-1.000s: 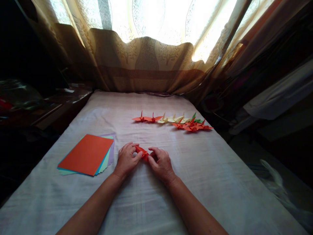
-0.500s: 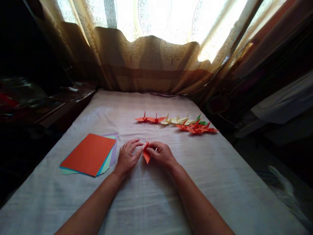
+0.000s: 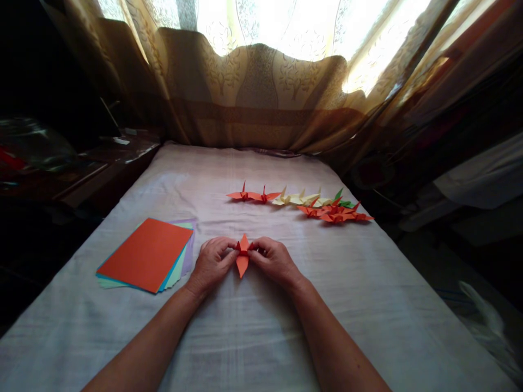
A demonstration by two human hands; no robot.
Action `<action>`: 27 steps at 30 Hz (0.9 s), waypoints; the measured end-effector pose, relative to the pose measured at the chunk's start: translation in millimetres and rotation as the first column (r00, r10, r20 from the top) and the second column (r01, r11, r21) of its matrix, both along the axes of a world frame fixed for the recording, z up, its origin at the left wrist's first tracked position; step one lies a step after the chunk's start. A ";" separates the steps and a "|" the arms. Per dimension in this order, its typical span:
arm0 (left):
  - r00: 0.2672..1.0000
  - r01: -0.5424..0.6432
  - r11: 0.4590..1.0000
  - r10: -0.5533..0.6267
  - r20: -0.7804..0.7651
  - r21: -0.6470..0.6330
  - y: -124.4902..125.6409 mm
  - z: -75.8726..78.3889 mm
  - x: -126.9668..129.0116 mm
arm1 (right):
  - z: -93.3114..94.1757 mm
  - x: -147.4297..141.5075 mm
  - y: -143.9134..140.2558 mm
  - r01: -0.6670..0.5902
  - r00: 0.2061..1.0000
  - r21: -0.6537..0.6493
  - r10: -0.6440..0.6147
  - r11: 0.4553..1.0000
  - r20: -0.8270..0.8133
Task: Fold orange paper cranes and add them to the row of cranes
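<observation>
One orange fold (image 3: pixel 242 256) between both hands, centre of the bed, just off the sheet. Long axis running toward/away from the wearer: narrow tip pointing away, broader point toward the wearer. Pinched at the waist from both sides.

Sitting over a white sheet (image 3: pixel 261 326) on a flat bed. Paper stack (image 3: pixel 147 255) left of the hands, orange sheet on top, teal, green and lilac edges showing under it. Row of cranes (image 3: pixel 300 202) farther back and right: orange, cream, green, more orange, touching or overlapping. Dark clutter off the left edge, tan curtain (image 3: pixel 253 92) behind, bright window above it.

Left hand (image 3: pixel 212 262): thumb and forefinger closed on the fold's left side, other fingers curled. Right hand (image 3: pixel 274 260): same pinch on the right side. Both knuckles up, heels of the hands near the sheet; contact not clear.
</observation>
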State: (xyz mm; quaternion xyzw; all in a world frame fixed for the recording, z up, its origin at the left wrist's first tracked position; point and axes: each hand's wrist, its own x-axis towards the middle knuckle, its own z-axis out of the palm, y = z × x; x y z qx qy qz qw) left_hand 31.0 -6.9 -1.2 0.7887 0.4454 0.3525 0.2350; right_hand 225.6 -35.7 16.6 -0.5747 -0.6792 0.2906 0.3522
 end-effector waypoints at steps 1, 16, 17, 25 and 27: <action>1.000 -0.005 1.000 0.005 -0.010 -0.005 -0.3 0.5 0.3 | 0.5 -0.5 0.0 -0.006 1.000 0.005 0.006 1.000 0.012; 0.998 -0.049 0.999 0.049 -0.044 0.002 0.7 1.2 0.4 | 3.6 -2.1 1.5 0.039 0.991 -0.021 -0.036 0.999 0.130; 0.997 -0.059 0.998 0.059 -0.043 0.006 -0.1 0.8 0.7 | 3.1 -2.7 1.4 0.049 0.990 -0.023 -0.045 0.999 0.130; 0.998 -0.012 0.985 0.000 0.067 0.173 -11.9 12.1 3.1 | 6.2 -13.9 -2.3 0.108 0.991 -0.056 -0.103 0.993 0.081; 0.999 0.044 0.989 -0.047 0.015 0.141 -13.6 14.1 3.1 | 7.2 -15.0 -2.9 0.108 0.993 -0.093 -0.103 0.990 0.060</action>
